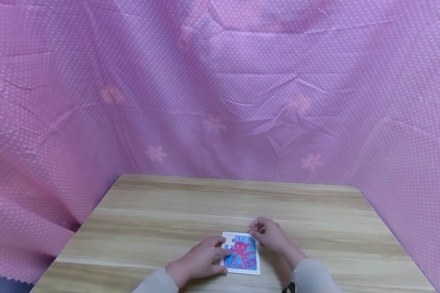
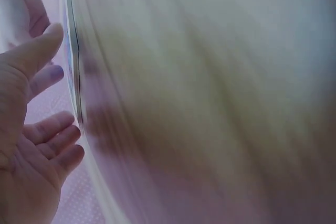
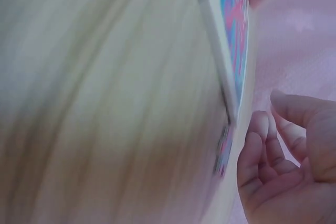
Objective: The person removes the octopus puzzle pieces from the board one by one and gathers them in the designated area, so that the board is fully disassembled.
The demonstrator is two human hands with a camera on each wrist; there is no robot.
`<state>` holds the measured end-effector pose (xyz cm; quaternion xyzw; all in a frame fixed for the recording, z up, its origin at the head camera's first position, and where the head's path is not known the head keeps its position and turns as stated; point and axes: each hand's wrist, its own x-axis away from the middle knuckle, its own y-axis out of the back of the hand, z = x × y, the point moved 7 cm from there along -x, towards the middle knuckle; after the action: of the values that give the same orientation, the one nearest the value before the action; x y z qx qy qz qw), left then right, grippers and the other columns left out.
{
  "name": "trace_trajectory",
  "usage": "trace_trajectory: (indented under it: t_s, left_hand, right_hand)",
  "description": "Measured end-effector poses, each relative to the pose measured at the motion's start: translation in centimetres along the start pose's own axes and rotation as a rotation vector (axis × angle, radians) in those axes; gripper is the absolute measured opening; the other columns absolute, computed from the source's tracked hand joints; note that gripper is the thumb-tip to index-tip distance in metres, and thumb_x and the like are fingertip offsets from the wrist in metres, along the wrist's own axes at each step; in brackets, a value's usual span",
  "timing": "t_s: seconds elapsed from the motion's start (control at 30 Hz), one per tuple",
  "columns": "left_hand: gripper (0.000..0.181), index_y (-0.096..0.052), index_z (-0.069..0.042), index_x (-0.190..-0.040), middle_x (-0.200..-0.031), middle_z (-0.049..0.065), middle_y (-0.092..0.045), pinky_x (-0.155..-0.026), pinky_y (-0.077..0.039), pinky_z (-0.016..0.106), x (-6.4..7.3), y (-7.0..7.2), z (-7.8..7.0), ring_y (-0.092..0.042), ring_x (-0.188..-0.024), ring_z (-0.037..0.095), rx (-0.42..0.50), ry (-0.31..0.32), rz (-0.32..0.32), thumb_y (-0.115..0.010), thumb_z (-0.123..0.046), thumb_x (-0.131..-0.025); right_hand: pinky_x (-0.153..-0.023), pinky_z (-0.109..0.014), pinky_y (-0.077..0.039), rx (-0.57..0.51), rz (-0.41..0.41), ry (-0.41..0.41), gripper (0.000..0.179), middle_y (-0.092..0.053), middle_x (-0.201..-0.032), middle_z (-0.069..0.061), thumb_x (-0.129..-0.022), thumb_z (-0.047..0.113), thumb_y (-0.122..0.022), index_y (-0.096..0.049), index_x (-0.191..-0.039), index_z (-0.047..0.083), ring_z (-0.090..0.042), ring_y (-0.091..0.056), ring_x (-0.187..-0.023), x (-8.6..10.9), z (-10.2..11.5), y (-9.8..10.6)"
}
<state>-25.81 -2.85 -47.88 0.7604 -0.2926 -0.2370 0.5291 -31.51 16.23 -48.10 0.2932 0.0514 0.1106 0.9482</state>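
A small jigsaw puzzle (image 1: 244, 254) in a white frame lies flat on the table, showing a pink octopus on blue. Its upper left corner is a bare white patch with puzzle-shaped edges. My left hand (image 1: 204, 257) reaches over the puzzle's left edge; in the left wrist view its fingers (image 2: 52, 124) are spread and nearly straight, and I see nothing gripped. Close to the frame's upper right corner is my right hand (image 1: 272, 235), with fingers loosely bent. No held thing shows between the right thumb and fingers (image 3: 253, 156) in the right wrist view.
The wooden table (image 1: 168, 199) stretches away behind and to both sides of the puzzle. A pink dotted cloth (image 1: 220, 101) hangs behind it and along both sides. A dark band (image 1: 289, 288) shows near the right wrist.
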Motion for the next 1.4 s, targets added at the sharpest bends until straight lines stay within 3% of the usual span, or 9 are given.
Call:
trace_trajectory:
  t_s: [0.23,0.53,0.67,0.93,1.4]
  left_hand:
    - [0.047,-0.062,-0.026,-0.128,-0.137,0.012,-0.049,-0.101,-0.039,0.042,-0.6,-0.2,-1.0,-0.044,-0.125,0.027,-0.057,-0.001,-0.021,-0.067,-0.046,-0.085]
    - [0.045,-0.063,-0.027,-0.127,-0.134,0.012,-0.050,-0.098,-0.042,0.041,-0.7,-0.7,-1.5,-0.046,-0.124,0.027,-0.110,0.009,-0.013,-0.067,-0.044,-0.086]
    - [0.044,-0.064,-0.027,-0.126,-0.132,0.013,-0.052,-0.097,-0.044,0.040,-0.5,-0.8,-1.8,-0.047,-0.122,0.027,-0.134,-0.009,-0.025,-0.068,-0.043,-0.086]
    - [0.045,-0.063,-0.028,-0.127,-0.130,0.014,-0.053,-0.096,-0.044,0.036,-0.1,-0.6,-2.5,-0.048,-0.120,0.026,-0.161,-0.021,-0.034,-0.068,-0.043,-0.085]
    - [0.044,-0.064,-0.027,-0.126,-0.131,0.013,-0.052,-0.097,-0.044,0.038,0.5,-0.7,-3.0,-0.047,-0.122,0.026,-0.117,0.003,0.007,-0.068,-0.043,-0.086]
  right_hand:
    - [-0.072,-0.028,-0.050,0.036,0.079,0.098,0.013,-0.061,-0.083,0.004,-0.084,0.006,-0.070,-0.065,-0.096,0.007,-0.014,-0.058,-0.079,-0.1,2.0,-2.0]
    - [-0.075,-0.033,-0.051,0.096,0.144,0.063,0.015,-0.059,-0.082,0.006,-0.083,0.006,-0.071,-0.067,-0.097,0.010,-0.013,-0.057,-0.080,0.6,3.1,-3.4]
    - [-0.073,-0.033,-0.049,0.128,0.147,0.066,0.015,-0.057,-0.081,0.006,-0.083,0.005,-0.070,-0.068,-0.096,0.011,-0.012,-0.055,-0.077,1.0,3.1,-3.6]
    - [-0.064,-0.029,-0.045,0.237,0.153,0.151,0.020,-0.056,-0.081,0.007,-0.081,0.005,-0.073,-0.071,-0.099,0.014,-0.009,-0.051,-0.072,1.5,3.8,-4.1]
    - [-0.069,-0.040,-0.045,0.250,0.171,0.027,0.019,-0.048,-0.094,-0.004,-0.084,0.008,-0.071,-0.069,-0.096,0.023,-0.017,-0.049,-0.076,2.2,3.7,-4.2]
